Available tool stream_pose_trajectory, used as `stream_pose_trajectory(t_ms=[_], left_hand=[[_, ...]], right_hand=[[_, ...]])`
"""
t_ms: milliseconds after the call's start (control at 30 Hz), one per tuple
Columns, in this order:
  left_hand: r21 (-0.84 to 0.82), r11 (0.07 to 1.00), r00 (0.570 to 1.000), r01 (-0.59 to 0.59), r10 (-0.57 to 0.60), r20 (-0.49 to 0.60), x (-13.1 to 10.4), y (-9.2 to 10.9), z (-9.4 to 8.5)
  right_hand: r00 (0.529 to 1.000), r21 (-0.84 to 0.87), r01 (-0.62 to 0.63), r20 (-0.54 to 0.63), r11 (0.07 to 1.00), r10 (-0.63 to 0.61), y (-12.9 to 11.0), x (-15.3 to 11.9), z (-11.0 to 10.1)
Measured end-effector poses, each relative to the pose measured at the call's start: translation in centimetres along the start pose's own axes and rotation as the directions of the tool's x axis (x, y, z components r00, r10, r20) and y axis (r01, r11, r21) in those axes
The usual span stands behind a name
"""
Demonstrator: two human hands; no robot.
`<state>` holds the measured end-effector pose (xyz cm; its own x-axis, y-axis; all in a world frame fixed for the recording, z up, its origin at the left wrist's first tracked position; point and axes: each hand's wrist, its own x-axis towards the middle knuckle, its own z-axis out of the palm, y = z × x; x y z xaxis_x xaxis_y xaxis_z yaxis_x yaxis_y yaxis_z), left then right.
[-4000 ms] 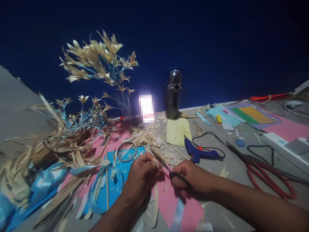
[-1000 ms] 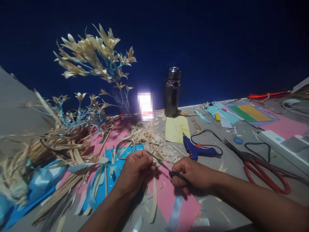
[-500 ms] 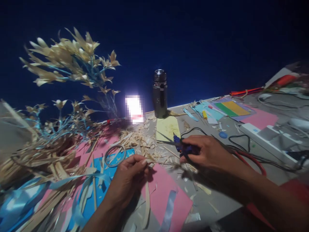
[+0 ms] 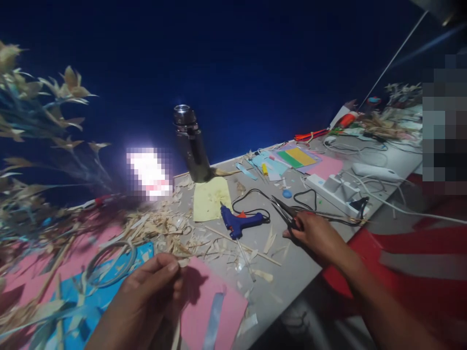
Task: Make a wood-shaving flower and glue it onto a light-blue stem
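Observation:
My left hand point(image 4: 149, 291), fingers pinched together, holds a pale dry strip point(image 4: 177, 325). The strip hangs down from the hand over pink paper. To the right, my right hand point(image 4: 317, 233) is closed around dark scissors point(image 4: 286, 210), whose blades point up and left over the grey table. Between the hands lies a blue glue gun point(image 4: 239, 221) with a clear glue stick point(image 4: 246, 260) trailing from its back. Its nozzle rests near a yellow sheet point(image 4: 207, 200). Pink paper point(image 4: 228, 304) with a shiny pale-blue ribbon point(image 4: 214, 316) lies beside my left hand.
Pale shavings point(image 4: 160, 228) and a roll of tape point(image 4: 93, 272) lie at left, below artificial flowers point(image 4: 71, 87). Behind stands a dark flask point(image 4: 193, 150). A white power strip point(image 4: 332, 194) with cables sits at right, near a red chair point(image 4: 401, 257). A pixelated bright area glows left.
The view has turned to the right. My right hand with the scissors has moved right, away from my left hand, uncovering the glue gun. The left hand keeps its pinch.

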<state>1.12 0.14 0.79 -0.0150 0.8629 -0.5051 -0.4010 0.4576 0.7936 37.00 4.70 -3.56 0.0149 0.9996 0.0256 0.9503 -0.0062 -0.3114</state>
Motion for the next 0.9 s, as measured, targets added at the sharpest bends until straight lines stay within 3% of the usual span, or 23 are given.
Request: stream_pose_trajectory(t_ms=[200, 400, 567, 667, 700, 733, 800, 867, 900], left_hand=[[-0.069, 0.998, 1.000, -0.005, 0.004, -0.025, -1.8, -0.2, 2.2], [-0.155, 0.988, 1.000, -0.023, 0.021, -0.018, -2.6, -1.0, 2.7], [-0.203, 0.979, 0.999, -0.026, 0.016, -0.052, -3.7, -1.4, 2.4], [-0.239, 0.971, 1.000, -0.002, -0.003, -0.022, -4.1, -2.0, 2.6], [-0.237, 0.971, 1.000, 0.001, -0.003, -0.008, -4.1, -2.3, 2.8], [-0.232, 0.973, 1.000, 0.002, -0.001, 0.008, -4.1, -2.6, 2.9], [-0.228, 0.974, 0.999, 0.002, 0.006, 0.035, -4.1, -3.1, 3.3], [-0.226, 0.974, 0.999, 0.003, 0.007, 0.044, -4.1, -3.5, 3.6], [-0.219, 0.976, 0.999, 0.003, 0.008, 0.048, -4.2, -3.6, 3.7]], right_hand=[[0.977, 0.051, 0.111, 0.178, 0.993, -0.118, 1.7, 0.5, -1.1], [0.988, -0.080, 0.150, 0.059, 0.985, -0.145, 1.5, 0.6, -0.1], [0.935, 0.003, 0.340, 0.106, 0.940, -0.339, 0.4, 0.8, -0.6], [0.933, 0.145, 0.358, -0.018, 0.922, -0.360, -2.6, -0.6, -1.6], [0.936, 0.276, 0.348, -0.053, 0.896, -0.347, -4.2, -1.4, -1.9], [0.934, 0.443, 0.321, -0.001, 0.837, -0.357, -6.1, -2.2, -2.1], [0.924, 0.744, 0.132, 0.146, 0.655, -0.352, -10.1, -3.8, -1.9], [0.845, 0.877, -0.063, 0.301, 0.477, -0.443, -13.5, -4.9, -1.2], [0.833, 0.899, -0.124, 0.325, 0.420, -0.448, -14.6, -5.2, -0.7]])
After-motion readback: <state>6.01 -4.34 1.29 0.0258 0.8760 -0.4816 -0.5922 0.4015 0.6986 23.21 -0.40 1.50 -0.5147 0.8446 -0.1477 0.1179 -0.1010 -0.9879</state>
